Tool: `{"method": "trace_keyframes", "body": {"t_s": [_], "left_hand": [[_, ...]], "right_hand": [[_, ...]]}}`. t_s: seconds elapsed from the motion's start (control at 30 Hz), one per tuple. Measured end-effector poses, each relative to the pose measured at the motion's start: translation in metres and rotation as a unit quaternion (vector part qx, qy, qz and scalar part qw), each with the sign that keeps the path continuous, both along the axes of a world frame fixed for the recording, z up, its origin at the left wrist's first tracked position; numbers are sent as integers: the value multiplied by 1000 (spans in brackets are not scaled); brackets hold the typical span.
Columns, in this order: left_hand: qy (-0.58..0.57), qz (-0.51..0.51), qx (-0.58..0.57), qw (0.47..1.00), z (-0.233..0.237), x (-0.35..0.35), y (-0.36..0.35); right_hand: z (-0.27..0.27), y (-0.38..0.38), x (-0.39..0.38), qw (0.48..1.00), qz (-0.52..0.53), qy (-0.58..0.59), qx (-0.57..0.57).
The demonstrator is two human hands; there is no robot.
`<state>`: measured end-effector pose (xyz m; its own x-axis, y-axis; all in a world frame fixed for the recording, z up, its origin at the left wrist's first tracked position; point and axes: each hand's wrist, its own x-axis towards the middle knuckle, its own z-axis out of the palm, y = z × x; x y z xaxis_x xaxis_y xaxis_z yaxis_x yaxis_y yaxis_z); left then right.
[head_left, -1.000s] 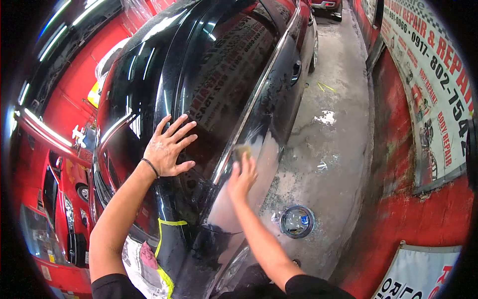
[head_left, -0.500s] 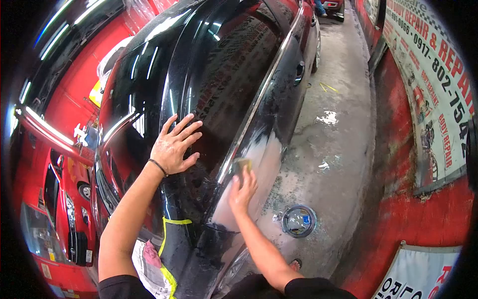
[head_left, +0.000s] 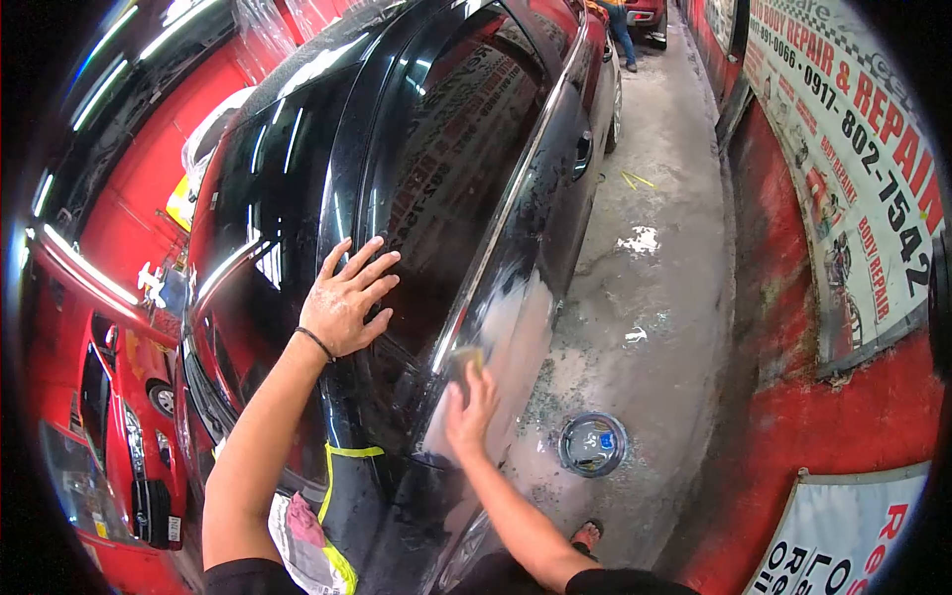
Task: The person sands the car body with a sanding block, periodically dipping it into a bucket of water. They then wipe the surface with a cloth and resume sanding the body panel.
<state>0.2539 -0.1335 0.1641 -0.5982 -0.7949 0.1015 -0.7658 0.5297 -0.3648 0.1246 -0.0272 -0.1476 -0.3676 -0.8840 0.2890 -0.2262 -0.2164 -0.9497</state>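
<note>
Car panel [head_left: 521,315] meets a pad [head_left: 466,358] at the right hand's [head_left: 471,415] fingers.

black short sleeves [head_left: 625,580] | thin dark band [head_left: 315,343] on left wrist

The grey floor [head_left: 679,297] runs as a narrow, wet strip between the black car [head_left: 545,223] and the red wall [head_left: 793,416], with shiny puddles [head_left: 640,239] along it. A round, clear-looking basin [head_left: 622,446] sits on it near the car, a blue item [head_left: 606,439] showing within its rim. Dark specks [head_left: 540,407] are scattered beside the basin, and thin yellow strips [head_left: 638,180] lie farther up the floor
</note>
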Motion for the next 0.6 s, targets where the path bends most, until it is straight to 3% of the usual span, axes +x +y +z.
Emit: {"method": "trace_keyframes", "body": {"t_s": [0.07,0.13,0.2,0.27,0.37,0.43,0.5,0.6], "left_hand": [[3,-1,-2,1000,-1,0,1],[6,-2,1,1000,-1,1,-1],[8,-6,-1,1000,-2,3,-2],[9,-3,0,1000,-3,5,-2],[-7,12,0,1000,-3,5,-2],[-8,12,-3,1000,-3,5,-1],[-9,9,-8,1000,-5,6,-1],[-11,-3,-18,1000,-5,7,0]], "right_hand": [[0,-1,-4,1000,-2,-4,-5],[-4,-53,-25,999,-43,-11,-19],[-9,-115,-57,993,-26,-111,16],[-30,-153,-72,988,-32,-136,60],[-25,-112,-48,994,-49,-89,38],[-2,-34,-16,997,-48,-50,-35],[5,46,9,999,24,-30,8],[6,45,7,1000,5,-21,7]]}}
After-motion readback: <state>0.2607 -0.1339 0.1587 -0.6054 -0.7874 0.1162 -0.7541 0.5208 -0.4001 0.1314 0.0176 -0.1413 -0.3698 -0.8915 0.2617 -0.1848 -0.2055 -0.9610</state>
